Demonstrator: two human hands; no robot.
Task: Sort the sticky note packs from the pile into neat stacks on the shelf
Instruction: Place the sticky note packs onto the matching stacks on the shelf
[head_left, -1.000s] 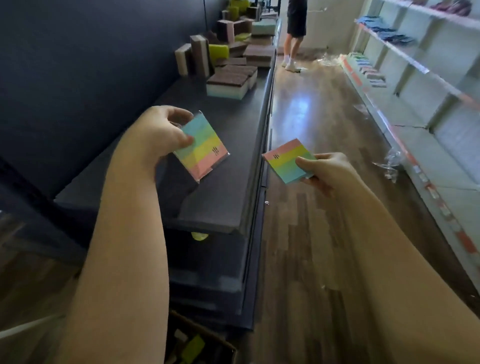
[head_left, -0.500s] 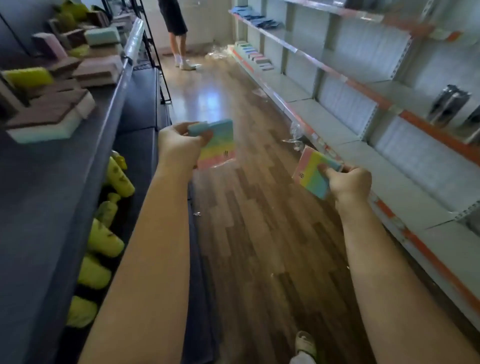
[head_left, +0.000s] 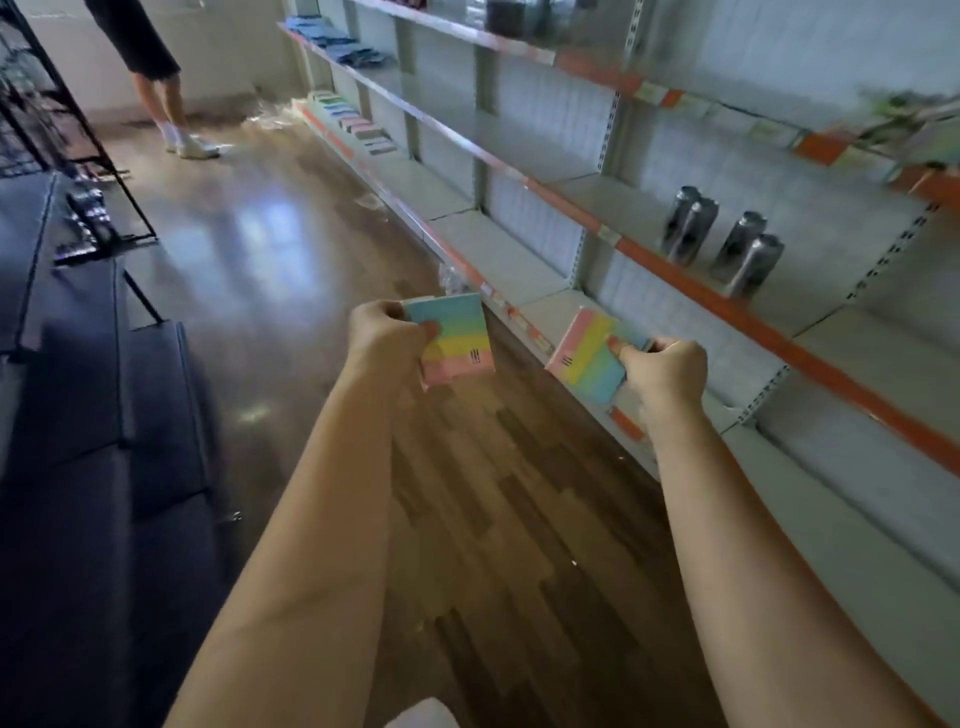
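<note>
Left hand (head_left: 382, 338) and right hand (head_left: 662, 366) each pinch a rainbow sticky note pack (head_left: 457, 340) (head_left: 589, 361) above the wood floor (head_left: 291, 249), beside grey shelves (head_left: 519, 260).

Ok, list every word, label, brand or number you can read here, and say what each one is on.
No text here can be read.
Left sticky note pack: small dark mark, too small to read.
Right sticky note pack: same mark, unreadable.
Price tags on the shelf rail: blurred.
Dark cans: no legible label.
</note>
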